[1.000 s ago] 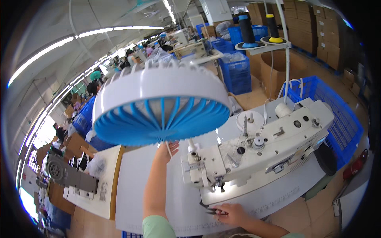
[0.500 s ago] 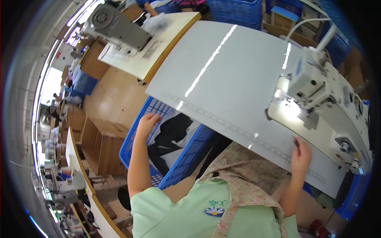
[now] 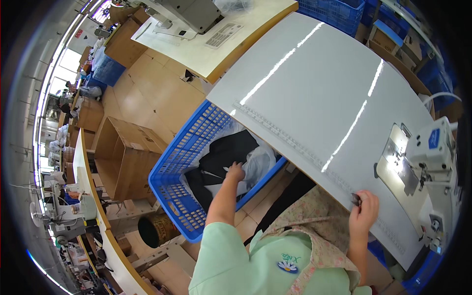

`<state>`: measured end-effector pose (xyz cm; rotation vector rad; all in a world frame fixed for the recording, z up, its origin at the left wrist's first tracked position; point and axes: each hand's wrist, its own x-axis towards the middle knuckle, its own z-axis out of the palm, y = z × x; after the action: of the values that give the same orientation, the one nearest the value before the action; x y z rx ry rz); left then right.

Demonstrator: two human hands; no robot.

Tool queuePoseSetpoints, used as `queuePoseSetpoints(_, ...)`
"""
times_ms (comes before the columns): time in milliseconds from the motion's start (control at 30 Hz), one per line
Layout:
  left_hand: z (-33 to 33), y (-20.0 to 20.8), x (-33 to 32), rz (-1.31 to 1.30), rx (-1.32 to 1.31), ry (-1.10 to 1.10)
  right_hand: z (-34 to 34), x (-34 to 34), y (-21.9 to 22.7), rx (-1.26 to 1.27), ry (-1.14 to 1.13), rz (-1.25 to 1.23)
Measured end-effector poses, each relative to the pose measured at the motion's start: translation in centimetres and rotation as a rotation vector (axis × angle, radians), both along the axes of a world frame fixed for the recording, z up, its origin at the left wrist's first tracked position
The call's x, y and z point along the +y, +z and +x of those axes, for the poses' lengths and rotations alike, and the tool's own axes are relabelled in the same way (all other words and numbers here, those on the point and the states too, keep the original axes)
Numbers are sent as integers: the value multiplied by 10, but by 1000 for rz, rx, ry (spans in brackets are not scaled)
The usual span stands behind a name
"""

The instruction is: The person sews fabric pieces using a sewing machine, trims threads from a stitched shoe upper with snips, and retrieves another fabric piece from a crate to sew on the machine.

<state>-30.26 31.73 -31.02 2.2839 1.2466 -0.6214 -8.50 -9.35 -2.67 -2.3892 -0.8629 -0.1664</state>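
Observation:
My left hand (image 3: 236, 172) reaches down into a blue plastic basket (image 3: 183, 142) beside the table. Its fingers are at the black fabric pieces (image 3: 228, 151) lying there; whether they grip the cloth is hard to make out. Clear plastic wrapping (image 3: 260, 161) lies right of that hand. By the near edge of the grey-white tabletop (image 3: 314, 93), my right hand (image 3: 365, 209) is closed on a small dark object (image 3: 355, 199), its kind too small to tell. Beyond that hand, toward the right, stands a white sewing machine (image 3: 432, 152) with its lamp lit.
Another table (image 3: 246, 34) with a grey sewing machine (image 3: 189, 14) adjoins at the far left. An open cardboard box (image 3: 125, 160) and a dark round bin (image 3: 156, 230) stand on the floor left of the basket. More blue crates (image 3: 332, 12) are behind the table.
My left hand has gone from the basket's far left side down to the black fabric inside. My right hand stays near the table edge, still with the small dark object. The view has shifted.

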Motion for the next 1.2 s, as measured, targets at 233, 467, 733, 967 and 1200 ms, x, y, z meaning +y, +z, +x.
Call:
queuePoseSetpoints(233, 99, -36, 2, -49, 184, 34, -1, 8, -9, -126, -13, -117)
queuePoseSetpoints(467, 90, -77, 7, 60, 196, 62, -2, 16, -1, -139, -28, -166)
queuePoseSetpoints(733, 1, 0, 67, 814, -612, 119, 0, 15, 1, -117, 19, -119)
queuePoseSetpoints(967, -63, 198, 85, 97, -1382, 922, 1, 3, -2, -166, 8, -86)
queuePoseSetpoints(1200, -2, 411, 6, -27, -1731, 477, 4, -4, 5, -122, -18, 33)
